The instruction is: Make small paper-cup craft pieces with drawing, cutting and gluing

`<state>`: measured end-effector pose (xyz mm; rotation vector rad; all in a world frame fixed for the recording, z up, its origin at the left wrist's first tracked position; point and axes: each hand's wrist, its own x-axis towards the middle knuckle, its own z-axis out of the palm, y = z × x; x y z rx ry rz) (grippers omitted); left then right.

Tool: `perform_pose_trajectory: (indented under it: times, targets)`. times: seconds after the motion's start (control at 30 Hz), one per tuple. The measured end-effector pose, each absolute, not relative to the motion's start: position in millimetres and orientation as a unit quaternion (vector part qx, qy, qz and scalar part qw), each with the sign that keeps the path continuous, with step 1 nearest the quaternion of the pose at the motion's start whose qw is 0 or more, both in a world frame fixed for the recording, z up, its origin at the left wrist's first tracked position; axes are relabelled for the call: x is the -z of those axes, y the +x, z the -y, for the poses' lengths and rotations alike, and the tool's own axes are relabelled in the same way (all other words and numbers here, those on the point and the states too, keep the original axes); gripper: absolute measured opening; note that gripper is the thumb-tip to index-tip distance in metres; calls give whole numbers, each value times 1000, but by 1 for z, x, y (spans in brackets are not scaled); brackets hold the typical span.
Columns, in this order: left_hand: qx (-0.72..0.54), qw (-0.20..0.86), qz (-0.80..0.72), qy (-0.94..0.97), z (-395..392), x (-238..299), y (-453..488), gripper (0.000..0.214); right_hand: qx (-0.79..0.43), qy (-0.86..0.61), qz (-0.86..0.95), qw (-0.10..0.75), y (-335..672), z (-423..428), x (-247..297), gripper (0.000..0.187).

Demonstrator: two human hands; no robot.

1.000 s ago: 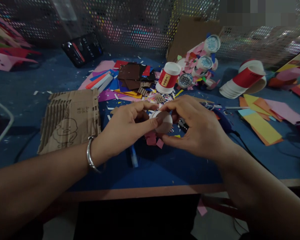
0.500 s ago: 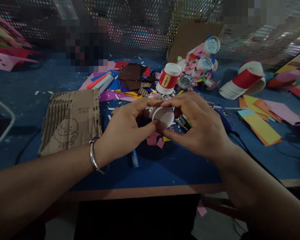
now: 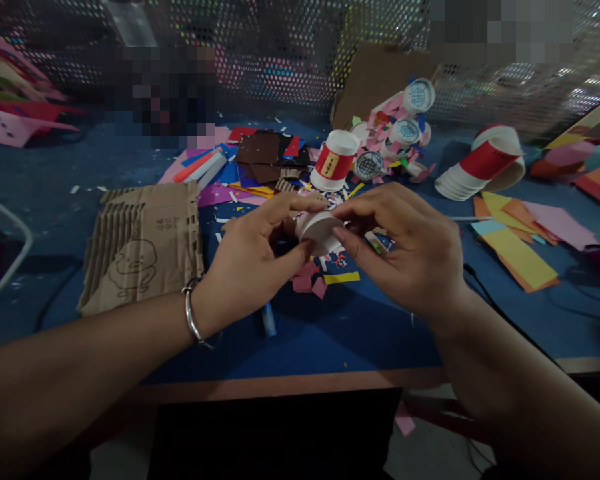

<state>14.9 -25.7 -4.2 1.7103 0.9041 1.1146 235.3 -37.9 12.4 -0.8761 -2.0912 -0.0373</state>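
Between my two hands is a white paper cup piece [image 3: 324,235], its round flat end tilted toward me. My left hand [image 3: 260,250] grips its left side, thumb in front and fingers behind. On the right, the thumb and fingertips of my right hand [image 3: 397,250] pinch the rim. The far side of the piece is hidden by my fingers. Below it lie pink paper scraps [image 3: 307,280] and a yellow paper strip [image 3: 343,277]. A red and white paper cup [image 3: 335,160] stands upside down just beyond my hands.
Left lies corrugated cardboard [image 3: 145,247] with a drawn figure. Behind are brown paper squares [image 3: 265,157] and a pink-scrap construction [image 3: 397,137] with drawn-on cup bases. Stacked cups [image 3: 483,163] lie on the right, near coloured paper strips [image 3: 523,257]. A blue stick [image 3: 269,320] lies near the table edge [image 3: 290,387].
My right thumb has moved up onto the edge of the cup piece, closing the right hand's grip. The cup piece has tilted and its round end is turned a little.
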Motion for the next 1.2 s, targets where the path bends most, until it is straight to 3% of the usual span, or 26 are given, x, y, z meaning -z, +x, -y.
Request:
perform_pose_trajectory:
  times: [0.23,0.43,0.63,0.87,1.2]
  targets:
    - [-457,451,-357,678,28,4,16,42,37,-339,836,429,234,40,-13,18]
    - [-428,465,-372,680,24,3,15,39,33,-353,830,430,234,39,-10,13]
    - [-378,576,-376,619,19,0,13,37,-8,-374,822,429,233,38,-11,10]
    - [-380,676,-406,483,14,-7,15,21,-42,-364,818,443,235,38,-17,6]
    - [-339,725,-397,449,9,-9,10,6,-113,-300,860,396,239,30,-10,10]
